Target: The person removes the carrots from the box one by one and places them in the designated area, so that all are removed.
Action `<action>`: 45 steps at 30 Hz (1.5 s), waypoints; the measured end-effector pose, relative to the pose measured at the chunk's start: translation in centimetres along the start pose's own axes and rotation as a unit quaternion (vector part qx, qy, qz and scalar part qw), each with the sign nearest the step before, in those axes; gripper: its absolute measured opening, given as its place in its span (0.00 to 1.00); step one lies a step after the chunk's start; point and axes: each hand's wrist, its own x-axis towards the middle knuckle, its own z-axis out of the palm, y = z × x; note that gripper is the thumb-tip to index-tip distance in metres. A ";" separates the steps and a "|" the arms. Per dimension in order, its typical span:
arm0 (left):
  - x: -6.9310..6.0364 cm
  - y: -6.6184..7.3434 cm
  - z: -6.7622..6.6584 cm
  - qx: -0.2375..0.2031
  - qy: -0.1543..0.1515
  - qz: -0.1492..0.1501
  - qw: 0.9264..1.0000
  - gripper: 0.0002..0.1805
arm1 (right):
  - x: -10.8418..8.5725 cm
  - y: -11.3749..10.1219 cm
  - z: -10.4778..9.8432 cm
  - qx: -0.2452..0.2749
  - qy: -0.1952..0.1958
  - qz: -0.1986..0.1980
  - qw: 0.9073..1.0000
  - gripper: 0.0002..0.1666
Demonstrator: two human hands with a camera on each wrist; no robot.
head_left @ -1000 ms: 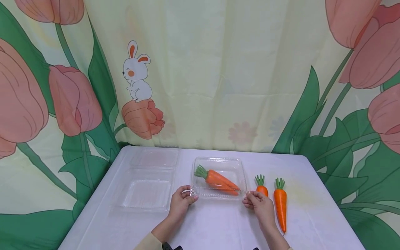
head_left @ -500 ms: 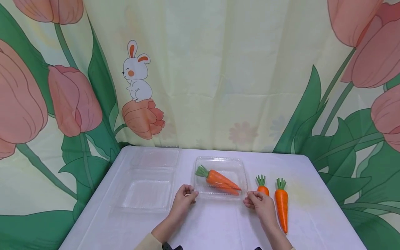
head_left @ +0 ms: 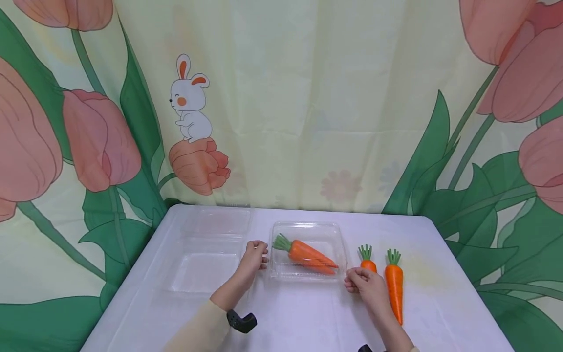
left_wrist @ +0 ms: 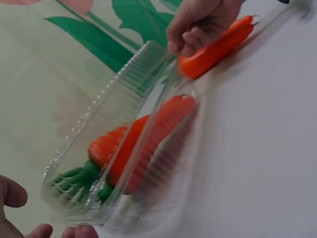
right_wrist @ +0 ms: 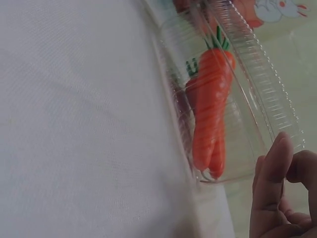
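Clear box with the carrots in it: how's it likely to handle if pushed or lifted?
The clear box probably weighs little and may flex when squeezed: it looks thin, see-through and ribbed. It likely slides rather than tips, sitting low and wide on the table. The carrots inside could roll, being rounded with room around them.

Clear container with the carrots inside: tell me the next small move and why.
Perhaps press down the left rim of the clear container with the left hand: it looks closed over two carrots, that hand is just beside it, and whether the rim has latched cannot be told.
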 end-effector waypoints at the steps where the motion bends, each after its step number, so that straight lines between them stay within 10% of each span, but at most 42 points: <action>1: 0.4 0.4 -0.2 -0.009 -0.008 -0.005 1.000 0.22 | 0.0 -0.1 0.0 -0.002 -0.001 0.002 1.000 0.19; 10: 2.7 0.3 -1.1 -0.067 -0.068 -0.060 0.994 0.22 | -0.5 0.4 -0.1 -0.009 -0.013 0.019 1.000 0.17; 27: 1.9 -1.6 -0.7 -0.025 -0.068 -0.031 0.997 0.25 | -1.7 0.0 -1.0 -0.147 -0.022 -0.055 0.987 0.26; 35: 0.6 -2.0 -0.6 -0.056 -0.075 -0.031 0.995 0.26 | -1.7 -0.5 -1.3 -0.104 -0.039 -0.141 0.984 0.35; 45: -0.6 -2.6 -0.8 -0.065 -0.078 -0.032 0.994 0.25 | -2.1 -2.3 -1.4 -0.038 -0.054 -0.126 0.990 0.29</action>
